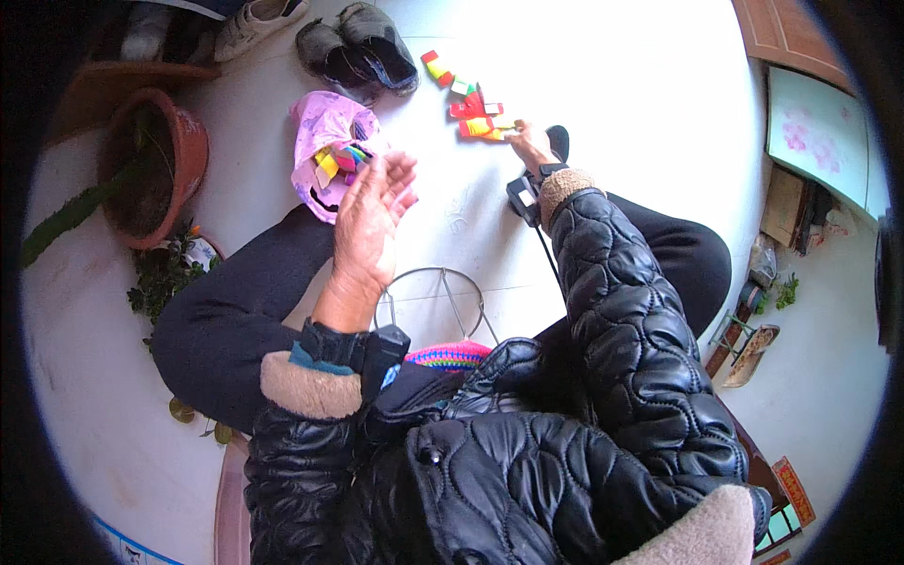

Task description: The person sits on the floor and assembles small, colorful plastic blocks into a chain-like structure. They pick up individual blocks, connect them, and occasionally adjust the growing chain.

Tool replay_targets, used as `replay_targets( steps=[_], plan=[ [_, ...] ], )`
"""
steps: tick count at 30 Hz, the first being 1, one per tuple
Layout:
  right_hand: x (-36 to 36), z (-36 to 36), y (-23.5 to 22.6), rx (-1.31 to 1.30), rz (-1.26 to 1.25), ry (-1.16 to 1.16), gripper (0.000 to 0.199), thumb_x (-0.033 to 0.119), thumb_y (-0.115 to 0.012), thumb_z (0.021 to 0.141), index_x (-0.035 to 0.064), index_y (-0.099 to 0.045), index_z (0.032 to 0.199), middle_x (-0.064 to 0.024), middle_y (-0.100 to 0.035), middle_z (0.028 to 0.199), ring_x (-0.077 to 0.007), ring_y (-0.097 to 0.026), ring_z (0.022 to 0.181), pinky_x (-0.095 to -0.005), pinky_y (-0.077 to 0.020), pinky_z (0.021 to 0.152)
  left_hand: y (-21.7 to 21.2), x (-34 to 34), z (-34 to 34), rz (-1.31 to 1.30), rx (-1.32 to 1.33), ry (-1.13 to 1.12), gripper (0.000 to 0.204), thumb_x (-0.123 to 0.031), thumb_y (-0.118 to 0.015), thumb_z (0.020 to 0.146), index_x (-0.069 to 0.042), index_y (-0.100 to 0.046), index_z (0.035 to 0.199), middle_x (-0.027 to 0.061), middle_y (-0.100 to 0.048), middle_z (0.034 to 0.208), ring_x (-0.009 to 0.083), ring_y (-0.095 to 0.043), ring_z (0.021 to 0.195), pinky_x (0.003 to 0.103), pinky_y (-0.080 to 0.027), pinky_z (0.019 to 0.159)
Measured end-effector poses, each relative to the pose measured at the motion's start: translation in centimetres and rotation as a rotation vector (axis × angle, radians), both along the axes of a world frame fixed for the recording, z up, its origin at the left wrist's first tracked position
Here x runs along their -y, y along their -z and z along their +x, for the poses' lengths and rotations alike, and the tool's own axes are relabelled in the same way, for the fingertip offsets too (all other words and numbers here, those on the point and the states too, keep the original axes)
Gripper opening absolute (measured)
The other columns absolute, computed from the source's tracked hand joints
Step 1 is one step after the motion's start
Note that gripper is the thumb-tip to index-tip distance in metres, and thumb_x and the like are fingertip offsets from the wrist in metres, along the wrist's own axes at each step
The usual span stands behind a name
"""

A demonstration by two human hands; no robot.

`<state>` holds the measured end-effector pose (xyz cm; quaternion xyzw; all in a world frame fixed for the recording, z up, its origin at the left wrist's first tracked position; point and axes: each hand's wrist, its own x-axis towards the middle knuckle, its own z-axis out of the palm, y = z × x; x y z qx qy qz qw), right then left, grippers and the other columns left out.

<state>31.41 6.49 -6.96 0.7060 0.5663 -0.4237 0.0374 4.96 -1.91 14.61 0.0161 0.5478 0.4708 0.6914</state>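
My left hand (369, 221) is raised beside a pink patterned cloth bag (306, 141), its fingers apart and nothing in them. Several yellow, red, blue and green pieces (327, 167) fill the bag's mouth. Farther off to the right, my right hand (534, 148) reaches down to the white floor. Its fingers are drawn together at the end of a yellow piece (502, 122), at the edge of a loose group of small bright pieces. Among these lie a red piece (468, 104), a green and white one (462, 86) and a yellow and red one (437, 67).
Dark slippers (358, 49) stand behind the bag. To the left are a large clay plant pot (193, 155) and a leafy plant (162, 284). A round metal frame (478, 311) stands between my bent legs. A pale green cabinet (815, 137) and a small stool (750, 356) are on the right.
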Motion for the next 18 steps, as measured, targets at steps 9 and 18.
replay_targets(
  steps=[9,18],
  plan=[
    [0.7,-3.2,1.6,0.420,0.333,-0.406,0.028,0.019,-0.050,0.084,0.0066,-0.053,0.109,-0.0153,-0.054,0.106,-0.0299,-0.053,0.098,-0.0373,-0.0456,0.080,-0.4,-1.9,0.9,-0.122,0.002,0.094,0.032,-0.028,-0.042,0.095,-0.003,-0.051,0.114,0.0101,-0.057,0.111,0.0174,-0.053,0.104,0.029,-0.040,0.087],
    [1.6,-2.9,3.0,0.389,0.340,-0.498,0.020,0.013,-0.046,0.085,0.0065,-0.055,0.101,-0.0131,-0.058,0.095,-0.0279,-0.057,0.087,-0.0373,-0.0479,0.070,0.1,-2.0,1.0,-0.120,-0.008,0.114,0.033,-0.028,-0.042,0.095,-0.003,-0.051,0.113,0.0102,-0.057,0.110,0.0174,-0.053,0.103,0.029,-0.040,0.087]
  ],
)
